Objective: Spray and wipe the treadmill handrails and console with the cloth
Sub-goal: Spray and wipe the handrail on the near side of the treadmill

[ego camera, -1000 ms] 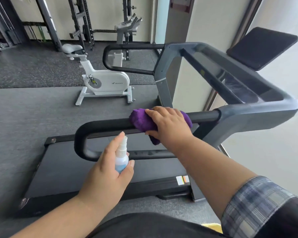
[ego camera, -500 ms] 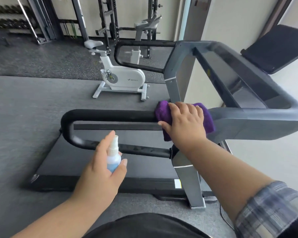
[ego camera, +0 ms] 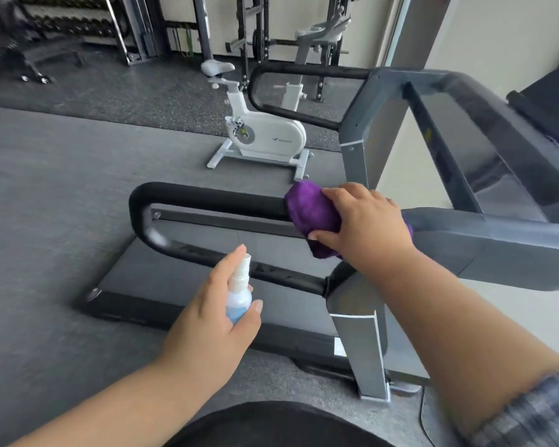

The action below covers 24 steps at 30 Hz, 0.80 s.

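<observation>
the right hand [ego camera: 365,227] has its fingers [ego camera: 342,191] curled over a purple cloth [ego camera: 313,214], thumb under it, pressing it onto the near handrail [ego camera: 207,198] at centre frame, where the black padded bar meets the grey treadmill frame [ego camera: 497,246]. lower centre, the left hand [ego camera: 213,321] grips a small spray bottle [ego camera: 238,298] with blue liquid, fingers wrapped round it and the index finger up beside the white nozzle; it is held apart from the rail, in front of the lower bar of the handrail loop. the far handrail [ego camera: 304,71] sits at upper centre. the treadmill belt [ego camera: 175,279] lies below the near rail. a white exercise bike [ego camera: 265,137] stands on the floor beyond, with racks at the upper left.
</observation>
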### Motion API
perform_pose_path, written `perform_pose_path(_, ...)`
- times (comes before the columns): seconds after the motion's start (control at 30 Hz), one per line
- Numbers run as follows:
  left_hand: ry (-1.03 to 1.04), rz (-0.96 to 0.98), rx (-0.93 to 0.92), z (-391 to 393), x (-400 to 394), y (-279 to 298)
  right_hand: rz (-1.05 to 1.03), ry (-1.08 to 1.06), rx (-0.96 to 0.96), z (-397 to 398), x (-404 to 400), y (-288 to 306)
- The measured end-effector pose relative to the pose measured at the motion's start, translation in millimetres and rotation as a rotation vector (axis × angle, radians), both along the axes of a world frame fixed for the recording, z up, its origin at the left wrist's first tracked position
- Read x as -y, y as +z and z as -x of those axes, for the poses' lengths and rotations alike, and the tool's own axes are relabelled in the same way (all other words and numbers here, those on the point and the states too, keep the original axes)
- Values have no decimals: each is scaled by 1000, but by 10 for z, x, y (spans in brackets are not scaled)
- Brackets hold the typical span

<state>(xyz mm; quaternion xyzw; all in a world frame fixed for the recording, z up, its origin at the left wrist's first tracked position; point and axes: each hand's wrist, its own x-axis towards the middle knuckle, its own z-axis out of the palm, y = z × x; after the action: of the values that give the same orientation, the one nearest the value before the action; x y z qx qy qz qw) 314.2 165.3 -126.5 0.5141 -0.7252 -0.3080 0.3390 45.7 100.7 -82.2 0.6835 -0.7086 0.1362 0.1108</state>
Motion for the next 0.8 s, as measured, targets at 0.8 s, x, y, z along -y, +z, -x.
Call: perform_pose_path(0.8,-76,2,28,-1197,880,-90,-28,115,-160,-1942,1120,-89)
